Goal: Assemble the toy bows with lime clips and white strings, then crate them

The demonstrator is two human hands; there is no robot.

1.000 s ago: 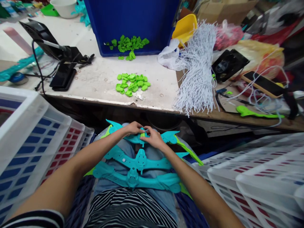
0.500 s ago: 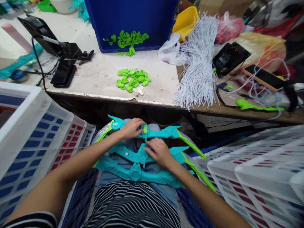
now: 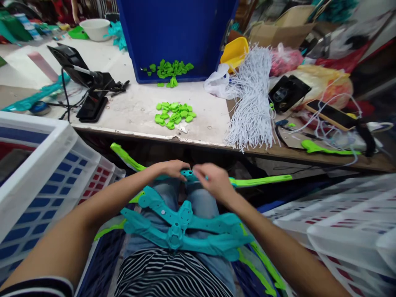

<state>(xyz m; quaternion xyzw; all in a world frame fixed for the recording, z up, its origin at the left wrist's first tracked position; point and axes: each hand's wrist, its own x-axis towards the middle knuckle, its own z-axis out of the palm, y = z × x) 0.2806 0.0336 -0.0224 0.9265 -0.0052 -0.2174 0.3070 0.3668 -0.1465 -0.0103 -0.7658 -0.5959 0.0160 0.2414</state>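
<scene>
Three teal plastic toy bows with lime-green limbs lie over my lap. The farthest toy bow (image 3: 189,173) is tipped with its narrow edge up, and my left hand (image 3: 173,169) is closed around it left of its middle. My right hand (image 3: 215,179), slightly blurred, is at the right of that middle with fingers curled together; whatever sits in them is hidden. Nearer to me rest the second toy bow (image 3: 204,222) and the third toy bow (image 3: 148,229), overlapping on my thighs with no hand on them.
Small lime-green plastic pieces (image 3: 175,114) are heaped on the worktable (image 3: 130,119), with more in the tipped blue bin (image 3: 182,37). White strings (image 3: 252,99) hang toward the table edge. White crates (image 3: 58,144) flank me. A black phone stand (image 3: 80,70) stands at left.
The farthest bow has been tipped edge-up and moved away from the other two. My right hand has moved up to its middle. The view has shifted slightly.
</scene>
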